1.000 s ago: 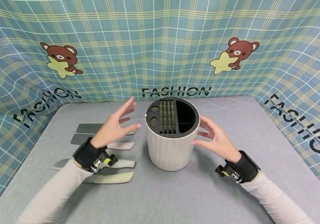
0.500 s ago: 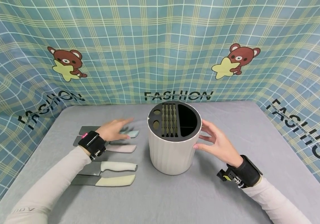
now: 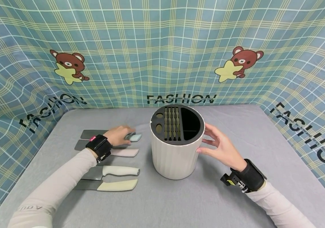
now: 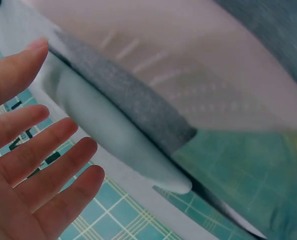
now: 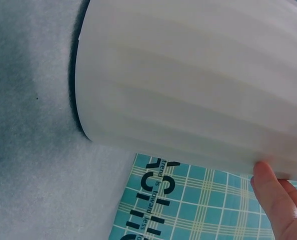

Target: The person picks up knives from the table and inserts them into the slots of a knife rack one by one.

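Note:
At the left, my left hand [image 3: 119, 135] is low over a knife with a light blue handle [image 3: 135, 137]. In the left wrist view its fingers are spread and extended beside that blue handle [image 4: 113, 127], not wrapped round it. A knife with a pink handle [image 3: 126, 153] lies just nearer. To the right stands a white ribbed knife holder [image 3: 173, 161] with a black slotted top [image 3: 159, 122]. My right hand [image 3: 220, 145] touches its right side with thumb and fingers held fairly straight; the right wrist view shows the thumb [image 5: 266, 177] against the white wall.
Nearer on the grey tabletop [image 3: 162, 205] lie a white-handled cleaver [image 3: 121, 171] and a knife with a pale yellow handle [image 3: 118, 185], handles pointing right. A blue plaid cloth [image 3: 162, 53] with printed bears hangs behind and along both sides.
My left hand has come down from above the knives to the blue handle at the back. My right hand stays at the holder; the head view has shifted slightly.

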A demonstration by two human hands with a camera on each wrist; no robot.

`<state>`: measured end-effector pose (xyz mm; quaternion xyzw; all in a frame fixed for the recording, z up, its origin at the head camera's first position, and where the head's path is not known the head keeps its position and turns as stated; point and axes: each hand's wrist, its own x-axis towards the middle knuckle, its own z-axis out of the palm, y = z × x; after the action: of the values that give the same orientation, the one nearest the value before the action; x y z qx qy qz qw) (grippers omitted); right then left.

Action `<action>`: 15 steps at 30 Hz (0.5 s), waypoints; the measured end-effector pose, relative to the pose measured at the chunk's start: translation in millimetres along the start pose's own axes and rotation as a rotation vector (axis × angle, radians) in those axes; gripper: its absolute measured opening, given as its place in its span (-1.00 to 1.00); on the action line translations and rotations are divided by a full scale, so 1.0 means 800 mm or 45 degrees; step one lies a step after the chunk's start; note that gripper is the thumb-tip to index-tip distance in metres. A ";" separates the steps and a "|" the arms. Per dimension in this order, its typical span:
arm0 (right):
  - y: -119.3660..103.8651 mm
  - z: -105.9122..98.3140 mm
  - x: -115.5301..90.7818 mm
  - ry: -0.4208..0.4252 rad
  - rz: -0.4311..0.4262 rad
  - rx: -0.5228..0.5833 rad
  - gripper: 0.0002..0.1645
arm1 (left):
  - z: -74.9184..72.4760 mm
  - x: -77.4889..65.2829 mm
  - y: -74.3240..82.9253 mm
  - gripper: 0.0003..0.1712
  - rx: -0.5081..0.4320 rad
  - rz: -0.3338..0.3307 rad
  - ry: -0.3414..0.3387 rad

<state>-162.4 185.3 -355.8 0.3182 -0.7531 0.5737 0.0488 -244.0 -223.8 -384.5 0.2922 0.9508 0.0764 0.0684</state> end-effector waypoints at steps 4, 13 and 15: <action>0.000 0.000 0.000 -0.001 0.004 0.001 0.00 | 0.005 0.004 -0.001 -0.32 0.006 0.008 -0.002; 0.002 0.000 -0.001 0.000 -0.002 -0.002 0.00 | 0.007 0.007 0.003 -0.48 0.012 0.043 0.030; 0.003 -0.001 -0.002 0.000 -0.004 0.004 -0.01 | 0.007 0.007 0.005 -0.53 0.004 0.055 0.046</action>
<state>-162.6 186.5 -358.0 0.3196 -0.7518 0.5747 0.0492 -245.3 -217.1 -389.8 0.3114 0.9455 0.0815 0.0491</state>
